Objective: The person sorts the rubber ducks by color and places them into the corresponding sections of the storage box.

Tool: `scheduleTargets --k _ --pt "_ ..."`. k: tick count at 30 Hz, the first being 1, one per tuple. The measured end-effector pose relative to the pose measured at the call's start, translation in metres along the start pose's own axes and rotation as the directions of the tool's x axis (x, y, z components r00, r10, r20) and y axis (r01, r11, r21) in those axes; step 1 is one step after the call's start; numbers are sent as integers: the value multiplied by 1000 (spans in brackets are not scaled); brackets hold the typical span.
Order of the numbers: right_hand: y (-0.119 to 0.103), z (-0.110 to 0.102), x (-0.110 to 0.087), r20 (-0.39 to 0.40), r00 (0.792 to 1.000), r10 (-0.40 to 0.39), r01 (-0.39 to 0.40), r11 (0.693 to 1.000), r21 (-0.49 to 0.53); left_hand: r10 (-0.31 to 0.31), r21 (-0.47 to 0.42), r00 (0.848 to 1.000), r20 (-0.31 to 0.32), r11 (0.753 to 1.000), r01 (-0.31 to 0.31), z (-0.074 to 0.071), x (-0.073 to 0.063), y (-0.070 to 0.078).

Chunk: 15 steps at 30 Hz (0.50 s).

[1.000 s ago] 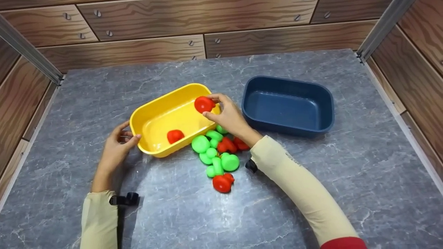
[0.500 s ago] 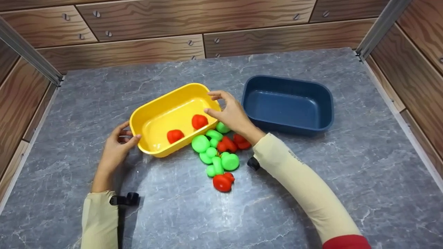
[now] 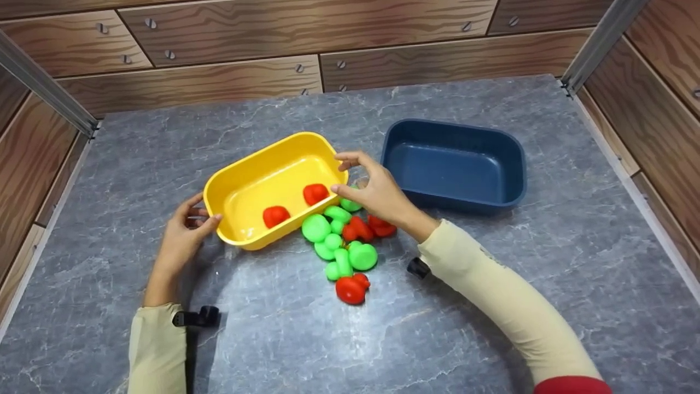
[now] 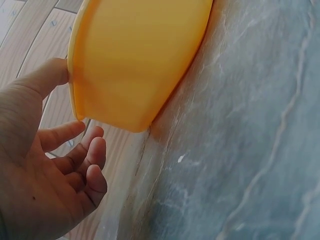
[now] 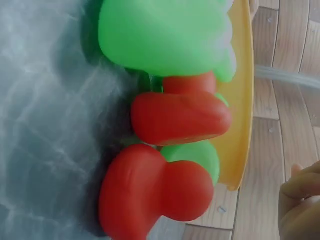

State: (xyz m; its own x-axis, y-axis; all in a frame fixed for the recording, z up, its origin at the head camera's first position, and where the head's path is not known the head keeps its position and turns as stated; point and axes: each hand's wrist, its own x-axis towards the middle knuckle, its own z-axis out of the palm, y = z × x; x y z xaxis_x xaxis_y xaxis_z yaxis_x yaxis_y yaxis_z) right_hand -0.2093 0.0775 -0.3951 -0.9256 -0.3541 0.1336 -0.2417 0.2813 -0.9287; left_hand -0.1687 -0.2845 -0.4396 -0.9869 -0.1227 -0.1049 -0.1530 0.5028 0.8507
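Observation:
The left hand (image 3: 183, 232) holds the left end of a yellow tub (image 3: 262, 158), thumb at its rim and index finger at the corner; the other fingers curl loosely below in the left wrist view. Two red rounded toys (image 3: 315, 194) lie inside the tub along its front wall. At the tub's right end, the right hand (image 3: 380, 191) is over the rim with thumb and fingers spread apart and nothing between them. Under and in front of it lies a pile of smooth green toys (image 3: 363, 256) and red toys (image 3: 351, 290), partly hidden by the hand.
A dark blue tub (image 3: 454, 169) stands to the right of the yellow one, with nothing in it. Both rest on a grey marbled tabletop (image 3: 273, 339). Wood-patterned panels (image 3: 306, 33) enclose the back and sides.
The right hand has let go of a red toy, which dropped into the yellow tub beside the first one. It has then drawn back slightly rightward. The left hand has stayed put.

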Motion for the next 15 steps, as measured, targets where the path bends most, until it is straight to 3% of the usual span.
scheduleTargets --k 7,15 --pt "2 5 -23 111 993 -40 42 999 -14 7 6 1000 -1 1000 -7 -1 -1 -1" --pt "7 6 -50 255 965 -55 70 996 -50 12 12 1000 -7 1000 -12 0 0 0"
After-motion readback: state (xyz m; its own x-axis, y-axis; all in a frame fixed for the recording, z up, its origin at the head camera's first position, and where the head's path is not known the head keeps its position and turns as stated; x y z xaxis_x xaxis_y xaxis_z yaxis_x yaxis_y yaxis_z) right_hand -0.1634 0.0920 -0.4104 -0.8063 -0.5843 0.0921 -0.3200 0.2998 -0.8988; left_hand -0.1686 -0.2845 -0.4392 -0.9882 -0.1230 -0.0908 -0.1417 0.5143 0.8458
